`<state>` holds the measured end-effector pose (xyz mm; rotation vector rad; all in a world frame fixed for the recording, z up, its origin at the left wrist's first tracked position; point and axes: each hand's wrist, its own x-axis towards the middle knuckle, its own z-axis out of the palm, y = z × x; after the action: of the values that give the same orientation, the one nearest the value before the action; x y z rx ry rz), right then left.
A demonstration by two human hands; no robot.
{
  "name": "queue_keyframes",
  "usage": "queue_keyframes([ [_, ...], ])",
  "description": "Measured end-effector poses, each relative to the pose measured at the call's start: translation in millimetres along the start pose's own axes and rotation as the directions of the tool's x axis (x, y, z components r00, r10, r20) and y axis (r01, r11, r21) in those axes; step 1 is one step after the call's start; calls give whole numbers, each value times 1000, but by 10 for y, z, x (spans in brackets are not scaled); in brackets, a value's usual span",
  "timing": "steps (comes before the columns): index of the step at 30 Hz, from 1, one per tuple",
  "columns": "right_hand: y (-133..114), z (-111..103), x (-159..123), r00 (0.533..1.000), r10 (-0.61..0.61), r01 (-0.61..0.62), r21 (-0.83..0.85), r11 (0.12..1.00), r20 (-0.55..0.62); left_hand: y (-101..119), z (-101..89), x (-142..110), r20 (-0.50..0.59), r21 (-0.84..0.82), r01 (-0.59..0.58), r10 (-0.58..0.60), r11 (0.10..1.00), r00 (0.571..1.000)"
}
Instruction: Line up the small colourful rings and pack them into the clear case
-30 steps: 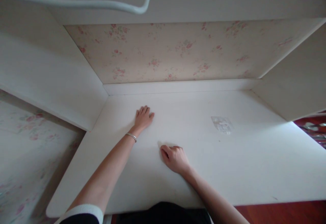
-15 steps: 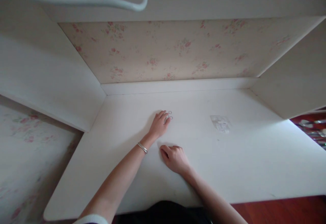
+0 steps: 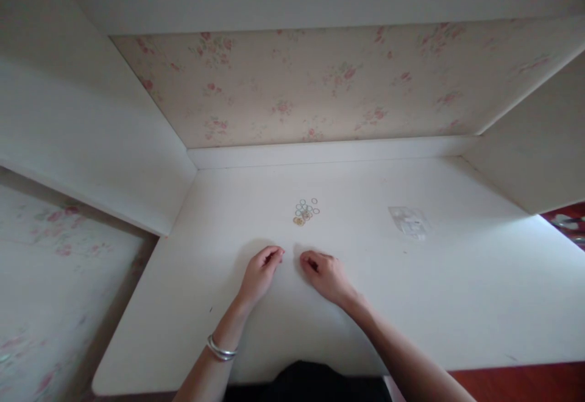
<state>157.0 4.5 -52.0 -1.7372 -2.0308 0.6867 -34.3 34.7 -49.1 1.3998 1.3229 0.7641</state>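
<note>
Presently, left hand (image 3: 258, 274) and right hand (image 3: 329, 278) part-curled near loose rings (image 3: 305, 212) on surface (image 3: 439, 304); any held item indiscernible. Light fingertip pinch should avoid scattering.

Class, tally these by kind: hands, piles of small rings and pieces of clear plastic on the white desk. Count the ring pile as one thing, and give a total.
Hands: 2 (left hand, right hand)
Ring pile: 1
Clear plastic: 1
Total: 4

Likely a home, floral wallpaper (image 3: 338, 85), white built-in desk (image 3: 365, 304), reddish floor (image 3: 525, 384)
</note>
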Motion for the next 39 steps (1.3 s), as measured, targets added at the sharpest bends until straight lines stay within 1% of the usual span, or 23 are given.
queue_keyframes([
  [2,26,-55,140,997,30,-32,-33,999,-78,-8,31,-18,-37,37,-44,46,998,998],
  [5,53,-127,359,991,-7,-16,-177,984,-130,-1,64,12,-12,89,-95,97,991,995],
  [8,57,-165,520,992,-63,29,-300,954,-107,6,65,48,27,108,-117,115,987,993],
  [10,66,-171,595,992,-94,57,-342,938,-90,1,53,56,27,112,-124,121,986,992],
  [12,104,-168,658,991,-87,46,-359,932,-101,-8,37,51,17,115,-130,128,985,992],
  [14,180,-162,712,988,-41,-14,-356,935,-146,-15,22,37,11,110,-127,127,986,992],
  [16,285,-155,752,978,6,-77,-333,940,-209,-17,10,26,15,89,-98,97,991,995],
  [19,441,-156,775,959,30,-108,-266,958,-283,-17,-1,26,26,42,-36,35,998,999],
  [23,518,-196,786,947,3,-83,-236,968,-322,-17,-1,47,27,20,-30,29,999,999],
  [25,488,-219,819,953,-8,-74,-256,964,-303,-19,1,56,36,30,-39,38,999,999],
  [28,405,-222,889,970,-31,-37,-275,961,-242,-25,0,56,46,50,-47,44,998,998],
  [30,358,-198,918,975,-91,33,-272,962,-200,-30,-7,44,44,59,-54,52,997,998],
  [33,342,-146,897,962,-213,169,-240,956,-171,-37,-18,16,32,66,-77,75,995,997],
  [35,372,-119,847,950,-241,201,-203,958,-196,-39,-22,4,20,73,-91,90,993,996],
  [39,478,-103,718,933,-165,137,-109,985,-321,-36,-6,11,18,113,-125,124,986,992],
])
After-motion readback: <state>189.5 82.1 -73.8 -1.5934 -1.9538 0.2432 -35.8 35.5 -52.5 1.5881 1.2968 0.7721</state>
